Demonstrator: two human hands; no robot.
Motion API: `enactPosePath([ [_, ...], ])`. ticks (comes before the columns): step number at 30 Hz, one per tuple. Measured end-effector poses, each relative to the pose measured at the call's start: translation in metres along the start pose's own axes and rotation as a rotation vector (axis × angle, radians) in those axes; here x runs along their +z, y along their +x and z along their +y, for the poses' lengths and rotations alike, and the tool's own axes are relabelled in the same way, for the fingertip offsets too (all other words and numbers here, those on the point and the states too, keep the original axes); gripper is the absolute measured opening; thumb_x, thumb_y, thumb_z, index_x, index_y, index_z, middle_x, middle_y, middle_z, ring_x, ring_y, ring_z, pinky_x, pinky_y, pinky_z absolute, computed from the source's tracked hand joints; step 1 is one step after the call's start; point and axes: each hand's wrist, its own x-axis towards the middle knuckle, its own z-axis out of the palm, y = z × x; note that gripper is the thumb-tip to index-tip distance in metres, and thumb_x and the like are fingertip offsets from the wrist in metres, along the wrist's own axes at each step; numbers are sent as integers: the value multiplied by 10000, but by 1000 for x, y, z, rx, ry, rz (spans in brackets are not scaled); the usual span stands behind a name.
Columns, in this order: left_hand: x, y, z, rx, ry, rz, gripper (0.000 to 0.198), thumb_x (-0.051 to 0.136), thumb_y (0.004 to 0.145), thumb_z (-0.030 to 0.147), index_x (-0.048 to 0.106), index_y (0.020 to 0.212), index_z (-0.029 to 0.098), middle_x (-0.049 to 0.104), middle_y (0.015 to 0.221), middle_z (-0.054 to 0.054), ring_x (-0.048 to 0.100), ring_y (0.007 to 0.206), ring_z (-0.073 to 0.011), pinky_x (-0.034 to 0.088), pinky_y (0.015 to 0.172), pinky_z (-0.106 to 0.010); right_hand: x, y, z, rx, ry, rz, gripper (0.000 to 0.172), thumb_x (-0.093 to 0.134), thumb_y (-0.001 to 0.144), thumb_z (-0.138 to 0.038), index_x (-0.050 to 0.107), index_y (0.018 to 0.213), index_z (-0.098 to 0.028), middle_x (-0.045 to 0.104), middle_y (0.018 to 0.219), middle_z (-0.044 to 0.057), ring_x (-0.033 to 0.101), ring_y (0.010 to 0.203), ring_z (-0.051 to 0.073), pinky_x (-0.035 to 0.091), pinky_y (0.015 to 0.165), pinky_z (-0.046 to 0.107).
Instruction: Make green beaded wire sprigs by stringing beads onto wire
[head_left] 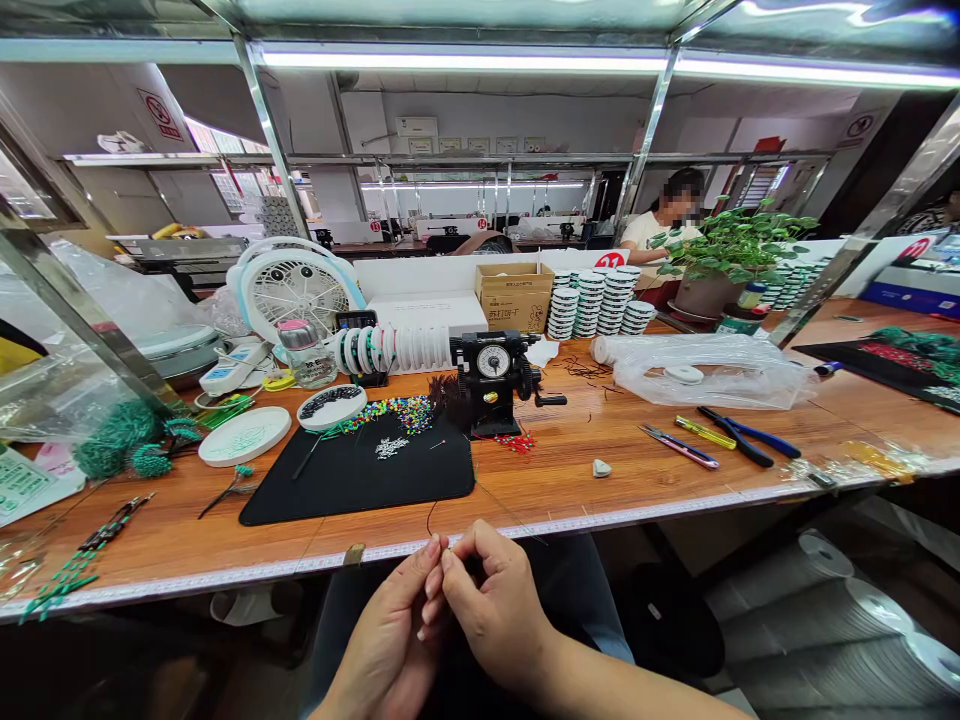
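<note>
My left hand [386, 630] and my right hand [495, 610] are close together just below the table's front edge, above my lap. Their fingertips pinch a thin dark wire [499, 508], with a tiny bead possibly on it. The wire runs up and away over the table towards a black mat [360, 490]. Coloured seed beads [397, 415] lie spilled at the mat's far edge, beside a round white dish of dark beads [331, 407]. Behind the mat stands a hand-cranked winding counter with a dial [491, 375].
Pliers [739, 437] and a screwdriver [705, 433] lie on the wooden table [570, 490] at right, below a clear plastic bag [705, 370]. Green beaded pieces lie at left. White spools, a fan and a potted plant stand behind. A co-worker [660, 215] sits beyond.
</note>
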Motion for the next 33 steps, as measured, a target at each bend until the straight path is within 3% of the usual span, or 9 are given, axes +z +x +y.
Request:
enactPosePath([
  [3, -1, 1, -2, -9, 15, -25, 291, 649, 767, 291, 522, 568, 121, 410, 483, 48, 319, 424, -37, 275, 403, -162, -2, 1, 1, -28, -107, 63, 229, 514, 851, -317, 503, 676, -169, 609, 617, 6, 584, 556, 114, 485, 572, 229],
  [6, -2, 3, -4, -11, 33, -41, 307, 664, 753, 292, 515, 552, 114, 418, 492, 41, 316, 428, -33, 263, 398, -150, -4, 6, 6, 62, -73, 55, 315, 521, 844, -415, 500, 657, -162, 559, 539, -17, 520, 476, 89, 430, 485, 200],
  [10, -5, 6, -4, -27, 86, -92, 343, 681, 736, 325, 501, 534, 115, 395, 469, 47, 297, 418, -32, 247, 388, -146, -14, 8, 12, 264, 83, -65, 383, 561, 783, -518, 463, 665, -167, 487, 443, -58, 394, 332, 54, 302, 327, 160],
  [14, -9, 7, -1, 13, 105, -68, 247, 704, 720, 262, 545, 610, 108, 431, 524, 49, 297, 421, -18, 217, 382, -132, -27, 0, 10, 398, 180, -231, 351, 624, 746, -480, 465, 704, -170, 487, 455, -74, 356, 298, 41, 280, 278, 144],
  [20, -10, 5, -8, -19, 144, -72, 309, 701, 713, 297, 515, 557, 105, 412, 504, 43, 308, 427, -22, 241, 392, -131, -19, -4, 8, 327, 171, -103, 364, 582, 791, -462, 451, 636, -159, 442, 394, -76, 307, 284, 21, 211, 281, 129],
  [25, -13, 3, 0, 10, 126, -50, 262, 711, 710, 269, 544, 605, 97, 418, 536, 48, 276, 422, -9, 198, 379, -124, -22, -8, 8, 420, 205, -204, 342, 617, 764, -457, 480, 683, -154, 499, 480, -54, 358, 310, 37, 273, 271, 139],
  [28, -15, 3, -1, 14, 127, -47, 185, 707, 713, 236, 591, 692, 94, 444, 559, 43, 295, 427, -8, 198, 383, -121, -23, -9, 10, 414, 214, -170, 342, 632, 756, -436, 457, 655, -160, 470, 449, -69, 327, 299, 27, 234, 269, 131],
  [33, -16, 1, -4, -17, 143, -70, 301, 682, 735, 279, 525, 559, 92, 415, 527, 40, 289, 422, -10, 206, 380, -126, -20, -6, 11, 407, 262, -161, 381, 600, 765, -493, 454, 652, -160, 426, 410, -81, 312, 290, 27, 219, 275, 135],
])
